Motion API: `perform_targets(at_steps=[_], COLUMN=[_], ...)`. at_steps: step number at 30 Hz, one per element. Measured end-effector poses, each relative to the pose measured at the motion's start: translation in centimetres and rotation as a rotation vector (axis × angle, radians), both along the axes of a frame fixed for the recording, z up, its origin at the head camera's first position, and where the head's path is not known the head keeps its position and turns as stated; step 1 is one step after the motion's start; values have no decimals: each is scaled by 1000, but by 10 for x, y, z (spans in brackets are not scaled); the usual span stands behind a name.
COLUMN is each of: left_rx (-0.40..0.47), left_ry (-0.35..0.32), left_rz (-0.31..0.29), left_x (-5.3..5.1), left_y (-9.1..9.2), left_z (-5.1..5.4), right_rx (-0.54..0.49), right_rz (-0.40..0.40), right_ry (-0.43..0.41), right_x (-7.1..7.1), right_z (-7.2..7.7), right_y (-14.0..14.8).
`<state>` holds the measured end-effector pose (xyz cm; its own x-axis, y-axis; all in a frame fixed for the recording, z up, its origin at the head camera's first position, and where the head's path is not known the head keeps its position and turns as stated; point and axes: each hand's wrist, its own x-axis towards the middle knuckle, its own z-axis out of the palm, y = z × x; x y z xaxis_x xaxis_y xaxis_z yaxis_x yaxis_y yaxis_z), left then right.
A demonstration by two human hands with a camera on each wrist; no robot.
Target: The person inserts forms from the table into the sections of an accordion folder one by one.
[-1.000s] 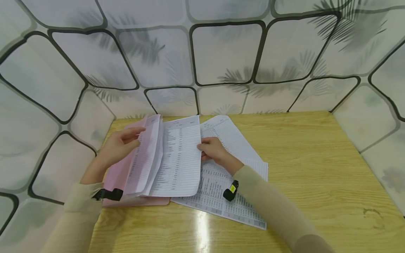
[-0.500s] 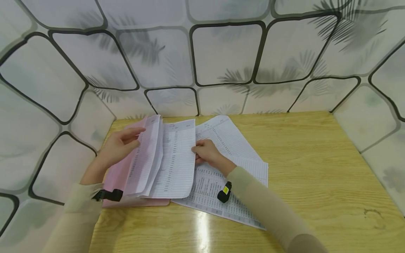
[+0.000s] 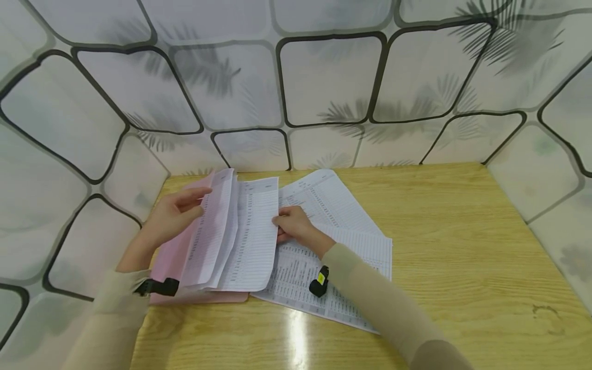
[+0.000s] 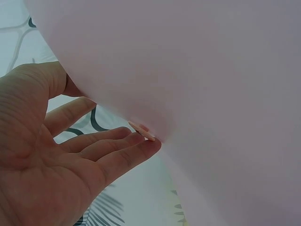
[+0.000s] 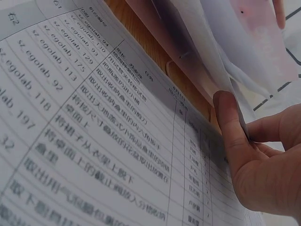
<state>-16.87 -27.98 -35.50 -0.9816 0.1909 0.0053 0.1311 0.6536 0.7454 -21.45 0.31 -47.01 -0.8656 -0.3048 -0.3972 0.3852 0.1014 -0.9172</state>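
A pink folder (image 3: 171, 257) lies at the left with its cover and several printed sheets (image 3: 213, 241) lifted. My left hand (image 3: 168, 218) holds the raised cover and sheets near their edge. In the left wrist view the pink cover (image 4: 188, 94) passes between the thumb and the fingertips (image 4: 153, 143). My right hand (image 3: 296, 226) pinches the right edge of a printed sheet (image 3: 254, 236) between thumb and fingers. The right wrist view has that hand (image 5: 263, 160) on the paper edge, over a sheet of printed table rows (image 5: 103, 132).
Beneath my right hand, two more printed sheets (image 3: 356, 246) lie overlapping at angles on the wooden table (image 3: 462, 246). A patterned cloth wall (image 3: 333, 77) rises behind and at both sides. Each wrist bears a black camera strap (image 3: 159, 286).
My right hand has moved left and slightly toward me, taking the edge of its sheet with it, so more of the loose sheets shows. The left hand has stayed about where it was.
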Motion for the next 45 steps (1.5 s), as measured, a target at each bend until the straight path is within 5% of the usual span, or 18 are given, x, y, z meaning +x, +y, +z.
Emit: perform_targets(at_steps=[30, 45], left_rx=[8, 1], left_ry=[-8, 19], left_rz=[5, 2], left_x=[0, 0], left_y=[-2, -2], left_z=[-1, -3], right_rx=[-39, -80], right_rz=[54, 31], right_ry=[12, -63], right_x=[3, 8], right_z=[9, 12], right_y=[-41, -33])
